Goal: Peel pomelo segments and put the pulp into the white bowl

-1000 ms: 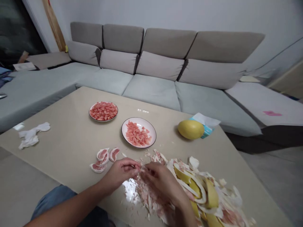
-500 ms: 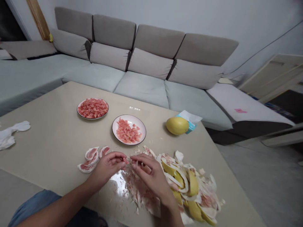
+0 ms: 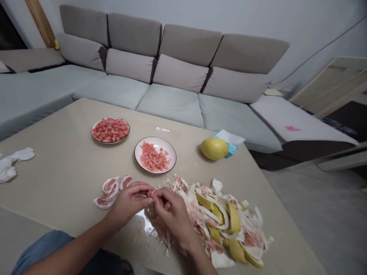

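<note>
Seeing crumpled white tissue [image 3: 24, 154] lying at far left of surface [image 3: 65, 164]. Going right, spotting back plate [image 3: 100, 141] carrying a full heap of pink pomelo pulp [image 3: 110, 129]. Nearer, finding pomelo segments [image 3: 114, 190] with white backs, bunching just beside left hand [image 3: 130, 200].

With left hand, pinching small pulp piece [image 3: 149, 194], clamping grip on it between thumb and forefinger. Locating that piece between both hands, near side of front plate [image 3: 138, 153], which is carrying a smaller pulp pile. With right hand [image 3: 172, 214], holding thumb and forefinger together on the same piece, meeting left fingertips; not telling exactly how much is caught, fingers blocking the view.

Rating pulp piece as light, soft, wet, probably slippery, easily crushed. Suggesting pinching it lightly at one edge with finger pads, not squeezing the middle. Rating pomelo segments firmer; suggesting taking those by the white backs.

Further right, finding membrane scraps [image 3: 195, 206] spreading up to and around yellow pomelo peel [image 3: 235, 218]. Behind those, seeing whole pomelo [image 3: 214, 149] resting right beside blue tissue pack [image 3: 231, 149].
</note>
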Action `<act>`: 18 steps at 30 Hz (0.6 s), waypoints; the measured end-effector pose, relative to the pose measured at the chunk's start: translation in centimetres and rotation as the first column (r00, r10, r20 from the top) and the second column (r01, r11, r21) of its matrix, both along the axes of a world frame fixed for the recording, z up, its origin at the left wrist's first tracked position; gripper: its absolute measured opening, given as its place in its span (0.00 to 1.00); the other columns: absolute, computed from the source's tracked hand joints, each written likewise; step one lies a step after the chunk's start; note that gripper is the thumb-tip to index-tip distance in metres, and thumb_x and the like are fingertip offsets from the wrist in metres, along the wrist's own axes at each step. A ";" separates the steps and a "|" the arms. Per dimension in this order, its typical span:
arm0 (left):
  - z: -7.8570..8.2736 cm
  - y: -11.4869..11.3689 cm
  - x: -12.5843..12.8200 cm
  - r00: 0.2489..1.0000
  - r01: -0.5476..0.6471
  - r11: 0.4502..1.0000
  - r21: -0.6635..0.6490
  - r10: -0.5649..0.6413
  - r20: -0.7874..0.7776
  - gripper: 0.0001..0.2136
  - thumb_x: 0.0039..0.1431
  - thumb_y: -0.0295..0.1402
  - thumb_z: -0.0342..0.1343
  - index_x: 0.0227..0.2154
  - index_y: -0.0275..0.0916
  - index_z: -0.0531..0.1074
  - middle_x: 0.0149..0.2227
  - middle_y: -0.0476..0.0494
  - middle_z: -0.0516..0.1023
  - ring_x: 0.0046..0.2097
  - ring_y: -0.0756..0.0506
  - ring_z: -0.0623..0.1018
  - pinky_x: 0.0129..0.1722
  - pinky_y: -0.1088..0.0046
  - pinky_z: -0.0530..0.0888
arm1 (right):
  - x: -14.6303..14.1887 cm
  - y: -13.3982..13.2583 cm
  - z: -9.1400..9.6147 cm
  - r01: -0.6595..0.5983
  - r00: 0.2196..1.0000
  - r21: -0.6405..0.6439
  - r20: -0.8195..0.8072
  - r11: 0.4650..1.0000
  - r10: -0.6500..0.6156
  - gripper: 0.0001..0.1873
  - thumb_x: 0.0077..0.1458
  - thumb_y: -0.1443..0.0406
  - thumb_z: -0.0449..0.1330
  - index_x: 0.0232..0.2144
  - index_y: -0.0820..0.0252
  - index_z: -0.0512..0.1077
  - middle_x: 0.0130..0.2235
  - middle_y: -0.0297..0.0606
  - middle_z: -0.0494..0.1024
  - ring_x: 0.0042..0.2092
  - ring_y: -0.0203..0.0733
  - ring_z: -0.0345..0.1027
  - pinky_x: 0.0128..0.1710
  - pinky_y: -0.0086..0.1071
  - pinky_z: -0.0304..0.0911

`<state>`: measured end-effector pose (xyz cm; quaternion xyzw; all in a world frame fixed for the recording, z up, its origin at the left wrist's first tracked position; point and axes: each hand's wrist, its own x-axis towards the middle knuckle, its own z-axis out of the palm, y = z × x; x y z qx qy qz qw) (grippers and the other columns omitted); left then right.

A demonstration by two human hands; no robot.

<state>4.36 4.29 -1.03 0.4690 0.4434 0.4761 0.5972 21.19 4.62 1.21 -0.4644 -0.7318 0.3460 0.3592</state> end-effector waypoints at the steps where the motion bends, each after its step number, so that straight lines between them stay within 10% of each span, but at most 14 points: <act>1: 0.1 0.0 0.0 1.000 0.008 1.000 -0.002 -0.008 0.002 0.11 0.48 0.33 0.65 0.37 0.38 0.79 0.41 0.42 0.77 0.44 0.40 0.76 0.48 0.66 0.73 | -0.1 0.0 -0.1 0.000 1.000 -0.012 -0.002 1.000 0.000 0.06 0.53 0.70 0.55 0.26 0.59 0.71 0.26 0.32 0.72 0.29 0.35 0.64 0.30 0.27 0.56; 18: -0.1 -0.1 0.5 0.986 -0.160 0.987 -0.033 0.161 0.039 0.13 0.47 0.29 0.63 0.38 0.38 0.74 0.38 0.44 0.77 0.42 0.45 0.77 0.44 0.68 0.75 | -1.1 0.0 -1.3 0.024 0.976 -0.142 -0.213 0.990 -0.055 0.06 0.59 0.63 0.57 0.33 0.58 0.72 0.31 0.34 0.73 0.31 0.37 0.65 0.31 0.28 0.60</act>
